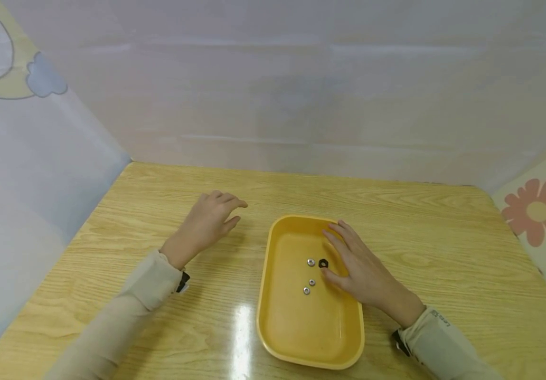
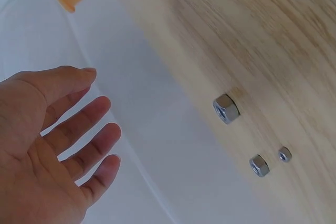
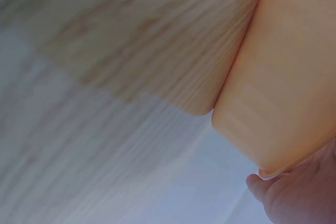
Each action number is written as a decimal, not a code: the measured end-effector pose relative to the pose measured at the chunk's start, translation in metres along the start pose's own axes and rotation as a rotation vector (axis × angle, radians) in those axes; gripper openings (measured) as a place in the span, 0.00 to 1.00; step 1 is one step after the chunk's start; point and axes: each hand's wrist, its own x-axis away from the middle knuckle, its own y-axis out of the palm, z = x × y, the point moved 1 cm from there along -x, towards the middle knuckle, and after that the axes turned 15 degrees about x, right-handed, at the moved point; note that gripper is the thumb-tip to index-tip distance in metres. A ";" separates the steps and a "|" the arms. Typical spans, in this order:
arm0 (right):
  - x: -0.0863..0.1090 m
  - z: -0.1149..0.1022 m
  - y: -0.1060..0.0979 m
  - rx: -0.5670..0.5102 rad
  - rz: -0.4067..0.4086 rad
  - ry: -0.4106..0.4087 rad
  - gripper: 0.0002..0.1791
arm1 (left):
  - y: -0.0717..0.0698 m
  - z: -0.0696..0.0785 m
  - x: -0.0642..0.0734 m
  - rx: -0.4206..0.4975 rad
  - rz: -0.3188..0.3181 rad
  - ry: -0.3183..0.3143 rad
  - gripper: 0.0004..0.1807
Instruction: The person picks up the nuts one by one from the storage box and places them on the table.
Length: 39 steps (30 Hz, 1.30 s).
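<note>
"Well, head view first. How does the right grip (image 1: 360,269) stand?"

"Released, its fingers apart, over the right part of the yellow tray (image 1: 311,327). A black hex nut (image 1: 320,263) lies in the tray right at its thumb tip; I can't tell whether the two touch. Left of that thumb lie three small silver nuts (image 1: 311,262), one beside the black nut, the other two near each other."

"And the left grip (image 1: 205,219)?"

"Released too, fingers loosely bent above the wood-grained surface (image 1: 197,327), with the tray off to its right, well apart from it."

"Any writing?"

"Small dark lettering (image 1: 441,317) on the right cuff (image 1: 432,335), just behind the right grip, too small to read surely. A black band (image 1: 184,282) shows at the left cuff (image 1: 154,277)."

"Now the left wrist view?"

"The left grip's fingers are parted, holding nothing. Out past its fingertips, well apart, three hex nuts lie on the surface: a large one (image 2: 227,109), a medium one (image 2: 259,166) and, near that, a small one (image 2: 285,154). A corner of the tray shows off its thumb side."

"And the right wrist view?"

"The tray's outer wall rises beside the right grip, which shows only partly, at the rim. One fingertip is at the edge; whether it touches, I can't tell."
</note>
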 end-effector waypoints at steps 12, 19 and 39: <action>-0.001 -0.001 -0.001 -0.005 -0.013 0.003 0.42 | 0.002 0.022 -0.002 0.011 0.013 0.095 0.18; -0.001 0.000 -0.001 -0.008 -0.015 0.003 0.42 | 0.006 0.039 -0.004 0.014 0.000 0.150 0.18; 0.000 -0.001 -0.002 -0.032 -0.030 0.013 0.42 | 0.025 0.072 -0.015 0.013 -0.055 0.194 0.18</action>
